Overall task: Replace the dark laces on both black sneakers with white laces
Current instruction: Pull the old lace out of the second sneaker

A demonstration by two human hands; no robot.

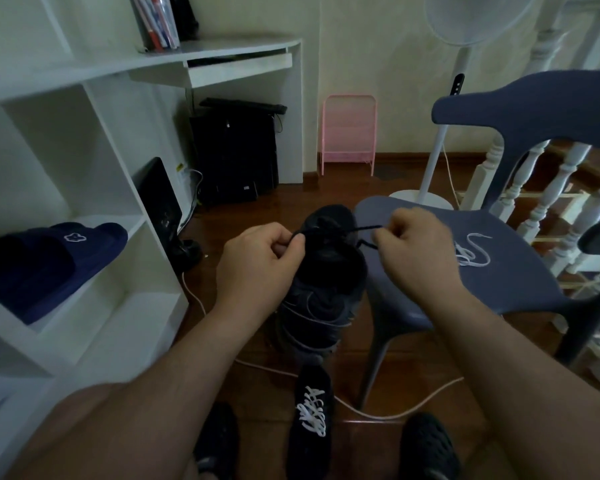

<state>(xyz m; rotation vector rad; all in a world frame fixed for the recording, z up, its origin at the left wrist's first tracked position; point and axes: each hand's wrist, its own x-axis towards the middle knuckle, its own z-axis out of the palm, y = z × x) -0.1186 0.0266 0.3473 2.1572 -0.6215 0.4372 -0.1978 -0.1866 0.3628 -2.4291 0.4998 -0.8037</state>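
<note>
A black sneaker [326, 271] stands heel-down at the middle, leaning by the blue chair's front edge. Its dark lace [357, 230] runs out to both sides near the top eyelets. My left hand [257, 261] pinches the lace's left end beside the shoe's collar. My right hand [416, 244] pinches the right end, pulled a little away from the shoe. A second black sneaker [310, 417] lies on the floor below, threaded with a white lace. A loose white lace [471, 252] lies coiled on the chair seat.
The blue plastic chair [520, 271] fills the right side, with a white fan stand [430, 174] and stair railing behind it. White shelves [94, 237] at the left hold a navy slipper [49, 261]. A pale cable [395, 410] crosses the wooden floor. Dark shoes sit at the bottom edge.
</note>
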